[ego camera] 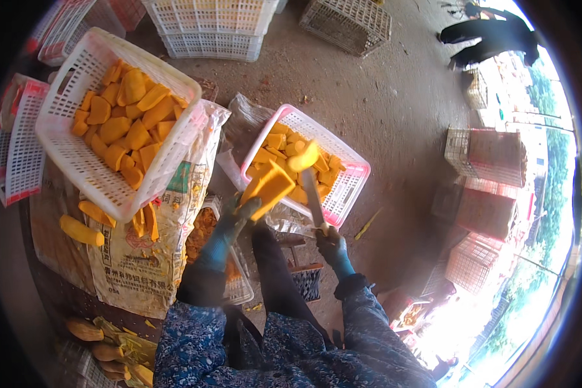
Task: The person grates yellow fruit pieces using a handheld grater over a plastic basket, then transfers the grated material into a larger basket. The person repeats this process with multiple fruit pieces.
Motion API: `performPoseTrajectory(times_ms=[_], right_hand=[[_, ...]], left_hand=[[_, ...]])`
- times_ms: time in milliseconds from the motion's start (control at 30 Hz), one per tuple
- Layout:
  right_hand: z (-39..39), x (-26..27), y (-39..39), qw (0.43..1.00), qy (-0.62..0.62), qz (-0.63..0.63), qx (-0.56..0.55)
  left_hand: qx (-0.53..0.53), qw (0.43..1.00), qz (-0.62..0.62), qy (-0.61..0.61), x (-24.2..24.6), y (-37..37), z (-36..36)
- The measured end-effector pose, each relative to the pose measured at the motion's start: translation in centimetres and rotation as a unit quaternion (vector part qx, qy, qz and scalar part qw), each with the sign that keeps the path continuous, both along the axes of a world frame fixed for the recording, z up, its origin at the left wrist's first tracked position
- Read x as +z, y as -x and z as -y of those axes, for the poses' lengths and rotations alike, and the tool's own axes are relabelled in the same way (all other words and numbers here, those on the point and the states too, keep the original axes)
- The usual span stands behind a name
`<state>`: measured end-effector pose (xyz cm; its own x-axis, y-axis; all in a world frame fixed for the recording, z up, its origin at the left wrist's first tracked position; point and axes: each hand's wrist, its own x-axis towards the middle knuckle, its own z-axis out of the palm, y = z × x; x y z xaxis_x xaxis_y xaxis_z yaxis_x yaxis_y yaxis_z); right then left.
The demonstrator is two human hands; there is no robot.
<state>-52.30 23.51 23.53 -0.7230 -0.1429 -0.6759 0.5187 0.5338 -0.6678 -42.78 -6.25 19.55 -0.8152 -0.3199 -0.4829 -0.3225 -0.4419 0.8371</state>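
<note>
My left hand [240,213], in a teal glove, grips a long peeled piece of orange squash [270,186], its cut face showing. In my gloved right hand [330,242] is a knife [314,196] by its handle, blade pointing away from me. A smaller squash chunk [304,156], blurred, appears just beyond the blade tip, over the crate; whether it touches the blade I cannot tell. Below both hands' work sits a white plastic crate with a pink rim [355,194], holding several cut squash chunks [276,141].
A larger white crate [121,201] of squash chunks tilts at left above a printed woven sack [136,271]. Peeled pieces [81,230] lie beside it. A tray of scraps [242,286] stands by my legs. Whole squashes [109,352] lie lower left. A person [494,36] is at upper right.
</note>
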Motion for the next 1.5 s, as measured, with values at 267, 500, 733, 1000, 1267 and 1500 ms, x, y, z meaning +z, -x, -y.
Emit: performPoseTrajectory(times_ms=[267,500,733,1000,1267,1500], right_hand=[[-6.2,-0.1,-3.0,0.992,-0.014,0.060,-0.108],[-4.6,-1.2,-6.1,0.985,0.058,0.112,-0.116],[0.0,-1.9,-9.3,0.991,0.060,0.120,-0.005],[5.0,-2.2,-10.6,0.984,0.072,0.145,0.071],[6.0,-2.0,-11.4,0.978,0.094,0.174,0.071],[4.0,-3.2,-12.5,0.968,0.110,0.217,0.063]], left_hand=[[0.125,0.992,0.014,-0.022,-10.9,2.7,-5.3],[0.581,0.805,0.108,-0.046,-4.5,-15.6,4.4],[0.541,0.828,0.147,-0.021,-8.9,-23.3,21.0],[0.507,0.827,0.123,-0.210,-13.3,-21.2,26.6],[0.557,0.766,0.020,-0.320,-12.6,-27.0,26.4],[0.377,0.825,-0.097,-0.410,-9.5,-35.3,14.8]])
